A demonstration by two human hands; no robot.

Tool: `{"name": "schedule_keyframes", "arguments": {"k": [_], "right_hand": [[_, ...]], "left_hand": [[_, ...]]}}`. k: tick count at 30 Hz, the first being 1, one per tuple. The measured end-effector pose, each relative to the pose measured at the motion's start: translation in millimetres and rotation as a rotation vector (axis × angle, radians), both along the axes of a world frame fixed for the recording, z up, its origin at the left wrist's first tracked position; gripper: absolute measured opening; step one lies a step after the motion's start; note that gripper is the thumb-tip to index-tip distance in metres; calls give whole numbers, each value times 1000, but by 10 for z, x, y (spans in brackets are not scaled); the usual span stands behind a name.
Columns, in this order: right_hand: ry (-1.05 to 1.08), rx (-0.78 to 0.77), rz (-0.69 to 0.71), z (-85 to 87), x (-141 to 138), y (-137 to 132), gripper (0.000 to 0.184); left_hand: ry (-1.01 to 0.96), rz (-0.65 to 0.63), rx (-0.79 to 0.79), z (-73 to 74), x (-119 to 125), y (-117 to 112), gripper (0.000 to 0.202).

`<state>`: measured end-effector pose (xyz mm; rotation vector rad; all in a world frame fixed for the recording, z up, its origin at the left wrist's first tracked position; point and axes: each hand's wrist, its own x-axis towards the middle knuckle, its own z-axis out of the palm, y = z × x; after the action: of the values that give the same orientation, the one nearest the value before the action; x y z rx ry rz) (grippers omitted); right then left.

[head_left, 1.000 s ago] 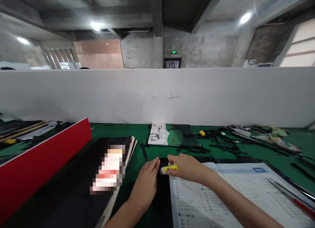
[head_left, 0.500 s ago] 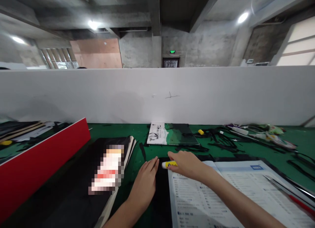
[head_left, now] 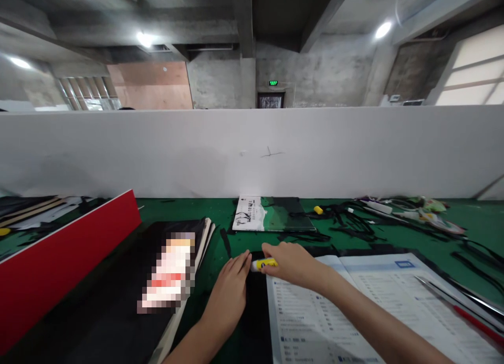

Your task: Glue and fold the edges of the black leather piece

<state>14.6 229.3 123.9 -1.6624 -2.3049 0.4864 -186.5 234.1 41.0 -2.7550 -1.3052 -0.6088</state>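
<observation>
In my right hand [head_left: 293, 264] is a yellow glue stick [head_left: 268, 264], its white end pointing left over a strip of black paper [head_left: 255, 306]. That paper extends past the left edge of an open book [head_left: 334, 311] with printed pages. My left hand [head_left: 230, 285] lies with fingers stretched out along the paper's left edge, its fingertips close to the glue stick's white end. Whether the stick's tip touches the paper or the fingertips I cannot tell. My right forearm crosses over the book and hides part of its pages.
A thick black-covered book [head_left: 102, 280] lies left, beside a red divider [head_left: 71, 259]. Scissors [head_left: 452, 301] rest on the open book's right side. Further back are a green-and-white booklet [head_left: 275, 214], a yellow cap [head_left: 318, 210] and black scraps [head_left: 350, 225]. A white partition [head_left: 197, 154] stands behind.
My right hand has moved the glue stick slightly left, so its white end is now nearer my left fingertips. My left hand has stayed in place. The whole view has shifted a little.
</observation>
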Motion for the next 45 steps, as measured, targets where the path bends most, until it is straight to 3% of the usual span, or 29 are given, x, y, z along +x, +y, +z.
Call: {"name": "schedule_keyframes", "arguments": {"k": [7,9,12,17,24,29,36,45], "right_hand": [[581,52,-95,189,371,201,43],[713,70,-82,153,427,258,42],[784,50,-104,-67,448,378,34],[666,25,-234,-471,474,543,25],[465,14,-298,-610,496,540,29],[298,-58,-265,-530,636,523,38],[102,-115,-83,-332,751,377,26],[69,-215,127,-242,548,239,52]], "left_hand": [[105,37,-17,32,21,-11,66],[138,35,-12,38,23,-17,68],[156,33,-1,35,27,-29,71],[132,39,34,-6,32,-41,70],[122,-33,105,-50,24,-15,73],[119,-44,202,-69,-11,-6,66],[93,-33,284,24,-38,-58,50],[-53,-34,209,9,-37,-95,39]]}}
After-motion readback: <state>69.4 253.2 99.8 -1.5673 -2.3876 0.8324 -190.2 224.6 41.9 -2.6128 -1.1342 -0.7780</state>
